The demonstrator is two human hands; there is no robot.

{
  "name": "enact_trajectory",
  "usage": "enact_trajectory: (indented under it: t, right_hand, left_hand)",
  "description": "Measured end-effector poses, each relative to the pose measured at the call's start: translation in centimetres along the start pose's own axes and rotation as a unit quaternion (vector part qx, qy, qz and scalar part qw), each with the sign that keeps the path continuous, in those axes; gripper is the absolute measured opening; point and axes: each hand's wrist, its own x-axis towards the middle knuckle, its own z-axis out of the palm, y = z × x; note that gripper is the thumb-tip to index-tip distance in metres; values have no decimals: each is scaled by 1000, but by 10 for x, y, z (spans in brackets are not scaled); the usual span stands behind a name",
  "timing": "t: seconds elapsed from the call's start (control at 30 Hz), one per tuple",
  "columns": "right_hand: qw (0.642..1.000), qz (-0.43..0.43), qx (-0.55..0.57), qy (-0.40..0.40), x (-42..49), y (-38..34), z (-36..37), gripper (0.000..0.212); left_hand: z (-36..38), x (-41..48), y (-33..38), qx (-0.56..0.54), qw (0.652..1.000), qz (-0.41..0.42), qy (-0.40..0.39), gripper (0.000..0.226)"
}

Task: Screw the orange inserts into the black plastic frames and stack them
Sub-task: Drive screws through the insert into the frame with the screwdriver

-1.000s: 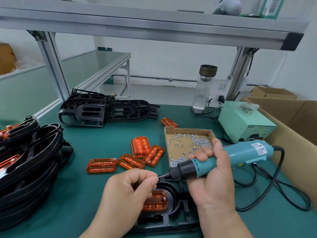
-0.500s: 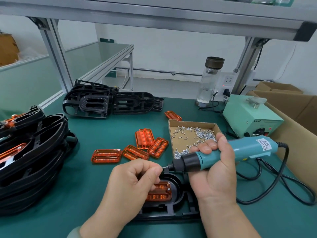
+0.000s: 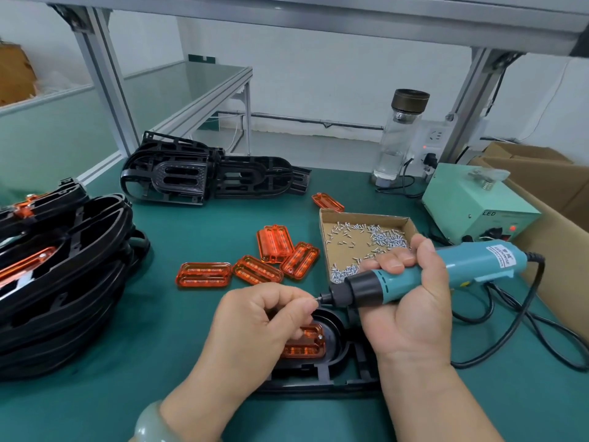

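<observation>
— At lower centre, what sits in the black frame (image 3: 338, 354)?
— One ribbed, translucent orange insert (image 3: 307, 346). Left hand (image 3: 255, 327) pinches a screw (image 3: 316, 298) at the driver (image 3: 414, 277) tip; right hand (image 3: 411, 314) grips the driver. Five loose inserts (image 3: 204, 274) lie mid-frame.

White wall (image 3: 318, 74) behind green-topped bench (image 3: 159, 362); 2 aluminium posts (image 3: 105, 74) support 1 overhead shelf (image 3: 318, 14).

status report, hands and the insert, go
Right hand grips screwdriver. Left hand pinches screw at bit tip. Orange insert seated in black frame, one corner screw in. Nothing blocking.
</observation>
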Motion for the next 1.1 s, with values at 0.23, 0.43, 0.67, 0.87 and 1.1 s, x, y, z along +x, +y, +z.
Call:
enact_trajectory:
  t: [0.23, 0.43, 0.67, 0.87, 1.1]
  right_hand:
    - [1000, -8, -2, 3, 3, -7, -1, 9]
    - [1000, -8, -6, 19, 5, -7, -3, 8]
    - [999, -6, -47, 25, 5, -5, -4, 13]
    - [996, -9, -90, -25, 1, -2, -2, 15]
    - [984, -20, -156, -87, -7, 4, -1, 7]
  left_hand:
    - [-24, 7, -4, 3, 997, -5, -73, 27]
    - [-41, 15, -15, 130, 990, -12, -44, 24]
    - [-53, 15, -28, 275, 943, -57, -181, 30]
    - [-43, 10, -26, 293, 938, -33, -184, 32]
    - [-31, 7, -24, 301, 935, -3, -187, 35]
